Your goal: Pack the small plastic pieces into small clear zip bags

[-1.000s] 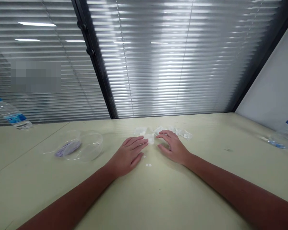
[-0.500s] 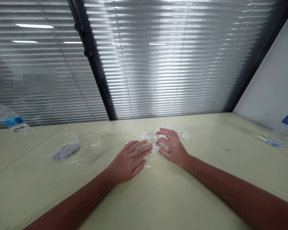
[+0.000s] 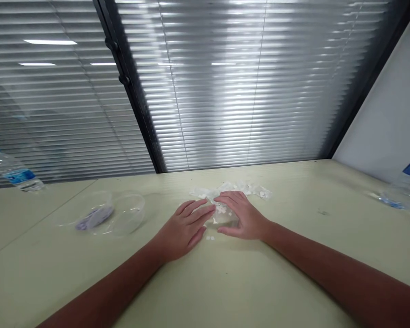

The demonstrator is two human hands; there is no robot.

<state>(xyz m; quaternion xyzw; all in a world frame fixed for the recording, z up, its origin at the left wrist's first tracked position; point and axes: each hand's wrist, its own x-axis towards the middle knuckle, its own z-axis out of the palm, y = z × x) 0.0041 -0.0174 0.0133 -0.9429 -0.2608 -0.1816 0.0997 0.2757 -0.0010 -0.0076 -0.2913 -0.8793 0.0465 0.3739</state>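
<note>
A crumpled sheet of clear plastic wrapping (image 3: 222,213) lay on the pale green table (image 3: 259,278), just below the middle of the frame and between the person's two hands. It was thin and glossy, bunched into soft folds and dotted with small white scraps (image 3: 221,209). A ragged strip of the same clear material (image 3: 241,187), flecked with white, spread across the table just beyond the hands. A few loose white bits (image 3: 210,238) sat on the bare table just below the left hand's fingers.

The left arm (image 3: 123,257) reached in from the bottom of the frame, with the left hand (image 3: 184,228) lying palm down and its fingers spread and straight, their tips at the edge of the plastic. The right arm (image 3: 328,259) came in from the lower right, and the right hand (image 3: 241,216) lay palm down over the far side of the wrapping, its fingers together and gently curved. Neither hand was clenched, and neither visibly pinched anything. The fingertips of the two hands were close together.

Toward the left sat two clear plastic bowls (image 3: 128,213), with something purple (image 3: 94,218) in the farther-left one. Plastic water bottles (image 3: 15,175) stood at the far left edge of the table.
</note>
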